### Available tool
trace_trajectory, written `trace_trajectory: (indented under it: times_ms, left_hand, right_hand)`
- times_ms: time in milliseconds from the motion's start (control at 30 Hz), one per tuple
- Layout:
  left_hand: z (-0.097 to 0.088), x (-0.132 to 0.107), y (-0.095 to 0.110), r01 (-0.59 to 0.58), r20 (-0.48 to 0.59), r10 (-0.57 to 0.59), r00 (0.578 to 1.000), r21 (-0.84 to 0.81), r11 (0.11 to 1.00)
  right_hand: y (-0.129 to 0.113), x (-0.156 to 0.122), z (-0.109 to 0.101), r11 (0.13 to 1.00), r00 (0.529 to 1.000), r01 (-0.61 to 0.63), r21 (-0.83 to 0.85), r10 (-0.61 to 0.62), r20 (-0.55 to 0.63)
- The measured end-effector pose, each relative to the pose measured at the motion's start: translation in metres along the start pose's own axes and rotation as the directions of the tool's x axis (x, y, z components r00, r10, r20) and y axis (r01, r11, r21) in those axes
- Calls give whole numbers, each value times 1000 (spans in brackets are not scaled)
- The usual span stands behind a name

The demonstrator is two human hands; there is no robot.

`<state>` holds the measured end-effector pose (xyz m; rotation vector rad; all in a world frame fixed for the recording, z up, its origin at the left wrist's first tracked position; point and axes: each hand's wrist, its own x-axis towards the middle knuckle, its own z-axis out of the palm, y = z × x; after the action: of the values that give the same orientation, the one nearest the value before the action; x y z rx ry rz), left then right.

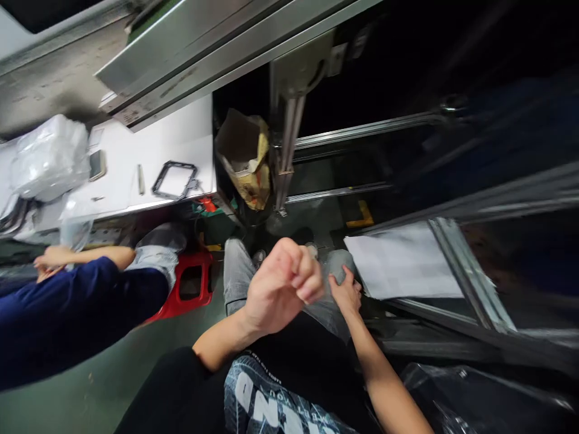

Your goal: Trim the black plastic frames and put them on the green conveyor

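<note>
Your left hand (pixel 283 286) is raised in front of you and curled into a loose fist, fingers folded in; nothing shows inside it, though the palm is turned away, so you cannot tell for sure that it is empty. Your right hand (pixel 346 292) lies flat and open on your right knee (pixel 337 265), fingers spread over the grey jeans, gripping nothing. Your black T-shirt (pixel 271 398) carries large white block letters, cut off by the frame edge; what shows looks like "IND", with a smaller line of print above it too blurred to read. To your left sits another person in a dark blue sleeve (pixel 72 313), on a red plastic stool (pixel 190 286), a hand (pixel 49 262) held near clear plastic bags (pixel 49 157). On the white worktable (pixel 176 132) lies a black rectangular frame part (pixel 174 179). Beyond the table's end hangs a brown paper bag (pixel 244 160) with printing that cannot be read. A white sheet (pixel 402 259) lies to your right beside a metal rail (pixel 470 277).
</note>
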<state>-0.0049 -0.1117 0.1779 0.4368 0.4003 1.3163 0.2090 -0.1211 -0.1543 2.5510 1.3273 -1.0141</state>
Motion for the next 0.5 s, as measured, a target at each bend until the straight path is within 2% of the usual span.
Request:
trace_trajectory:
  times_ms: [67,100,133,167,200,267,333,400,433,500]
  left_hand:
    - [-23,7,-4,-14,-128,37,991,181,983]
    - [-41,13,-9,-8,-204,80,976,330,944]
    - [-65,22,-15,17,-276,144,950,508,861]
    - [-91,33,-24,56,-320,253,913,713,699]
    - [-118,48,-35,133,-326,328,887,859,495]
    - [-168,78,-61,188,-321,299,899,897,400]
    - [-204,101,-84,254,-337,253,907,916,311]
    - [-225,112,-99,325,-362,178,915,923,209]
    - [-231,113,-104,356,-376,138,916,923,148]
    - [-237,111,-112,405,-404,63,912,914,9]
  right_hand:
    - [-3,-4,-3,996,1000,-3,85,4,-18]
    - [-3,-6,-7,991,999,12,134,-8,-32]
    - [-2,-7,-12,982,998,34,188,-25,-50]
    - [2,-9,-19,966,996,73,247,-56,-75]
    - [7,-12,-28,945,990,121,305,-91,-111]
    - [29,-23,-50,886,963,233,401,-151,-225]
    - [66,-44,-73,836,911,317,448,-138,-388]
    - [122,-68,-95,822,829,324,468,-8,-560]
    - [156,-78,-104,826,770,291,482,97,-631]
    - [236,-85,-119,824,623,170,540,335,-707]
